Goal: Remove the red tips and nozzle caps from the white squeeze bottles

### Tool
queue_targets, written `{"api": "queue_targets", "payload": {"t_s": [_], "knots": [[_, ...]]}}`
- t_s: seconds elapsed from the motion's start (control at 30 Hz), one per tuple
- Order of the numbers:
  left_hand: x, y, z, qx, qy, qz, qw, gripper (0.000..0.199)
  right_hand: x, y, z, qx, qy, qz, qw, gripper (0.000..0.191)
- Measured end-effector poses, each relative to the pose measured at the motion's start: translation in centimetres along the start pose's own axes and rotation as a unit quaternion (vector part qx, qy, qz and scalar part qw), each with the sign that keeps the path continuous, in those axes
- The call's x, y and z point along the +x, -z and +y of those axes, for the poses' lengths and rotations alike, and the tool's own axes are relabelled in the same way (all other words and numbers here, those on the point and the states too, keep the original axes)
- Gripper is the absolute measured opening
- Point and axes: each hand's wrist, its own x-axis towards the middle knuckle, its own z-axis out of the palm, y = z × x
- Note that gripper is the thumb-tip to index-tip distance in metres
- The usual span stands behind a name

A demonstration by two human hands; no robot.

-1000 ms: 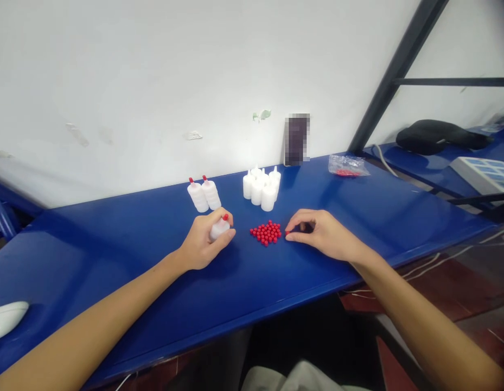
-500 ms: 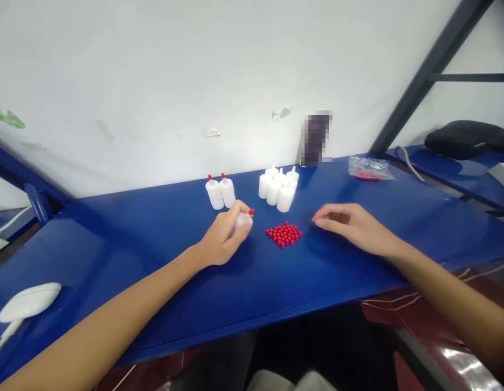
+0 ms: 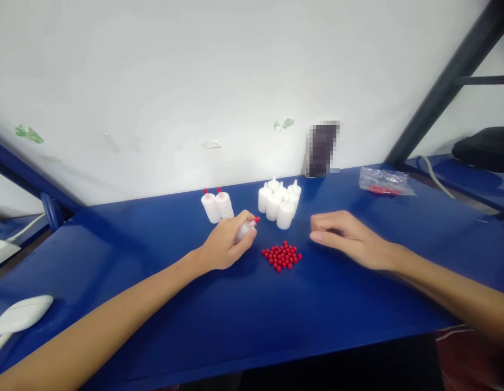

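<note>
My left hand [image 3: 229, 241] is wrapped round a small white squeeze bottle [image 3: 244, 230], which tilts to the right with a red cap [image 3: 257, 220] on its tip. Most of that bottle is hidden by the fingers. Just behind this hand, two white bottles with red caps [image 3: 217, 206] stand side by side. To the right of my left hand lies a loose pile of small red caps [image 3: 282, 256]. My right hand [image 3: 349, 239] rests to the right of the pile, fingers curled in towards the thumb, with nothing visible in them.
Several uncapped white bottles [image 3: 278, 205] stand grouped behind the pile. A clear plastic bag [image 3: 386, 182] with red pieces lies at the back right. A dark, pixelated upright object [image 3: 321, 149] leans on the wall. On the left of the blue table [image 3: 219, 326] is a white device [image 3: 24, 315].
The view has shifted a little. The bottle in my left hand has tipped more to the right. My right hand's fingers have curled in more, and it stays to the right of the pile.
</note>
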Motion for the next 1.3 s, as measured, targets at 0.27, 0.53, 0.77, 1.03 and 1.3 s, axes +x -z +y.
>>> {"api": "queue_targets", "payload": {"t_s": [0.27,0.53,0.77,1.03,1.3], "knots": [[3.4,-1.7,0.2,0.042,-0.051,-0.049,0.997,0.02,4.8,-1.4,0.2,-0.059,0.086,-0.049,0.993,0.033],[3.1,-1.9,0.1,0.016,-0.11,-0.023,0.994,0.02,4.5,-2.3,1.0,0.005,0.129,0.007,0.992,0.033],[3.4,-2.4,0.6,0.16,-0.118,-0.058,0.978,0.024,3.9,-2.3,1.5,0.047,0.102,-0.009,0.994,0.033],[3.4,-2.3,0.8,0.156,-0.109,-0.048,0.981,0.022,3.9,-2.4,1.8,-0.028,0.154,0.027,0.987,0.035],[3.1,-2.7,0.6,0.119,-0.074,-0.006,0.99,0.021,4.0,-3.4,1.1,-0.081,0.154,0.044,0.984,0.032]]}}
